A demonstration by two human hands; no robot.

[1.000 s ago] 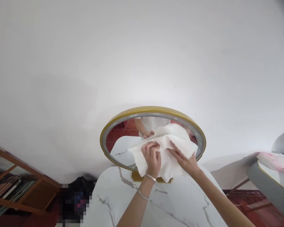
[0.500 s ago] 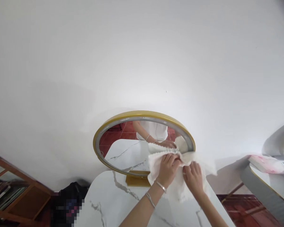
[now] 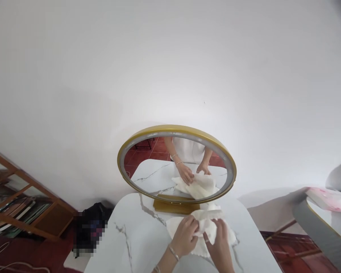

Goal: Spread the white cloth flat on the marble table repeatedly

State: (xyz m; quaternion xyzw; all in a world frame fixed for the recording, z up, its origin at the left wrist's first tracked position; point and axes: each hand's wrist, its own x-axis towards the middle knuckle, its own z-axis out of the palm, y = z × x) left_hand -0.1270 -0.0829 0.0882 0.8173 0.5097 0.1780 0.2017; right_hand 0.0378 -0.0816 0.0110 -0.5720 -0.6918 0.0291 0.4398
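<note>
A crumpled white cloth (image 3: 207,219) lies on the marble-patterned table in front of the oval mirror (image 3: 153,172). My left hand (image 3: 185,236) has its fingers bent and closed on the cloth's left part. On the other side my right hand (image 3: 220,242) grips the cloth between curved fingers and thumb, a ring on one finger. Bracelets circle my left wrist. The mirror has a gold frame and a gold base (image 3: 173,206); both hands and the cloth are reflected in its glass.
The white table (image 3: 147,242) has rounded corners and stands against a white wall (image 3: 170,68). A wooden shelf (image 3: 59,218) with books and a dark bag (image 3: 92,223) are at the left. A second table (image 3: 315,227) bears a pink-and-white tissue pack (image 3: 328,199) at the right.
Both hands have come down off the mirror's right side to the tabletop, bringing the cloth with them. The cloth is now bunched there, and the mirror glass is uncovered.
</note>
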